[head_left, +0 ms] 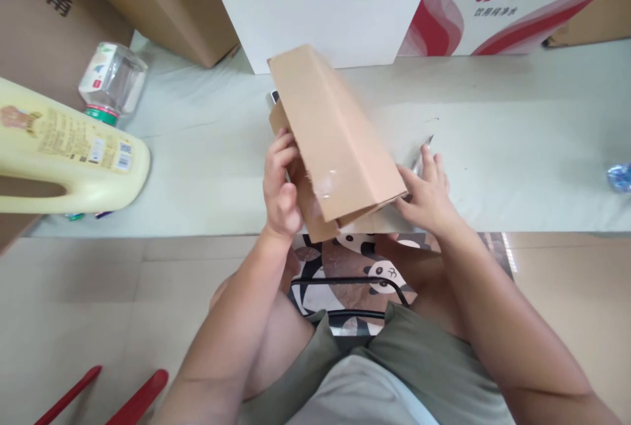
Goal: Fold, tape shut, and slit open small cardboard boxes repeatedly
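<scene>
Cardboard box (340, 142), tilted | left hand (282, 185): fingers curled at its left edge, holding it | right hand (424, 190): by its near-right corner, fingers part-spread over knife (419, 165), grip unclear

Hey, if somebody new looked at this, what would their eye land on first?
Most likely the brown cardboard box in the middle, tilted near the front edge of the table, with the left hand at its left side. Just right of it, a slim pointed tool pokes out by the right hand. At the far left, the big pale-yellow jug also stands out.
</scene>
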{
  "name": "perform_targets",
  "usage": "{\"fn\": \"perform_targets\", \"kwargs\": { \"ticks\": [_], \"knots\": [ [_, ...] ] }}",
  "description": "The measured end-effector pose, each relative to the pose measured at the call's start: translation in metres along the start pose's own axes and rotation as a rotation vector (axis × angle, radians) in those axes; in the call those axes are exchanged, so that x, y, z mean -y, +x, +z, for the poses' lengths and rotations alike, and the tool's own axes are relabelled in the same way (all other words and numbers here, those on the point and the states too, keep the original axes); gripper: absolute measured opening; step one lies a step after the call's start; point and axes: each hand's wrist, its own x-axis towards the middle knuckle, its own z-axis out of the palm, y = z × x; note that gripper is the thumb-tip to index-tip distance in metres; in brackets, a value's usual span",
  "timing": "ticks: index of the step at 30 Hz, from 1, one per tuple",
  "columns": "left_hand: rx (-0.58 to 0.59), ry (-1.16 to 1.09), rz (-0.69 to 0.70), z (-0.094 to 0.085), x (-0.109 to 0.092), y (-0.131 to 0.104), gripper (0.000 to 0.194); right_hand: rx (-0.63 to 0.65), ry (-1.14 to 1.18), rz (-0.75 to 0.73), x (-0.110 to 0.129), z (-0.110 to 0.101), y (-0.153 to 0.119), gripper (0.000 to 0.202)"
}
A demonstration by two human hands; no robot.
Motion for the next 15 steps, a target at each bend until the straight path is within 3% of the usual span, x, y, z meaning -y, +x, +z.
{"fn": "perform_targets", "kwargs": {
  "ticks": [4, 8, 15],
  "knots": [
    [-0.062, -0.257, -0.201, -0.007, 0.003, 0.002, 0.072, -0.002, 0.142, -0.221, 0.009, -0.005, -0.002, 0.060],
    [-0.071, -0.334, -0.304, -0.016, 0.004, 0.009, 0.059, -0.094, 0.385, -0.353, 0.020, -0.013, -0.001, 0.063],
    [-0.066, -0.487, -0.444, -0.022, -0.003, 0.020, 0.029, -0.111, 0.753, -0.263, 0.015, -0.007, -0.008, 0.047]
  ]
}}
